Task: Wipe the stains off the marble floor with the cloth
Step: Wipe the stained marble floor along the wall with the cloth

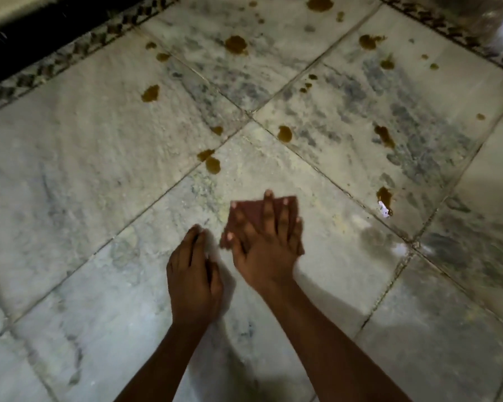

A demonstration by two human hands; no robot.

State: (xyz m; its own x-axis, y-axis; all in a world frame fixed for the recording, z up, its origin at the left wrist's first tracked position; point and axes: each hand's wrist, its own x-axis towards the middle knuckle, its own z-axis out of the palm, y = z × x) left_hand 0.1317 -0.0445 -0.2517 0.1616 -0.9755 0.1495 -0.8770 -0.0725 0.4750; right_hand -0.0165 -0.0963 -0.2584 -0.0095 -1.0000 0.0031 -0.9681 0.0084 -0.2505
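A small reddish-brown cloth point(246, 211) lies flat on the marble floor point(99, 169) near the middle of the view. My right hand point(266, 245) presses down on it with fingers straight and spread. My left hand point(193, 274) rests on the bare tile just left of the cloth, fingers together and fairly straight, holding nothing. Several brown stains dot the tiles ahead: the nearest pair point(211, 161) lies just beyond the cloth, another wet one point(385, 198) sits to the right, and more point(235, 44) spread toward the far wall.
A dark patterned border strip point(70, 58) runs along the floor's far left edge below a dark skirting. A similar border point(447, 27) crosses the top right, with a shiny metallic surface point(494, 21) behind it. Grout lines cross diagonally between tiles.
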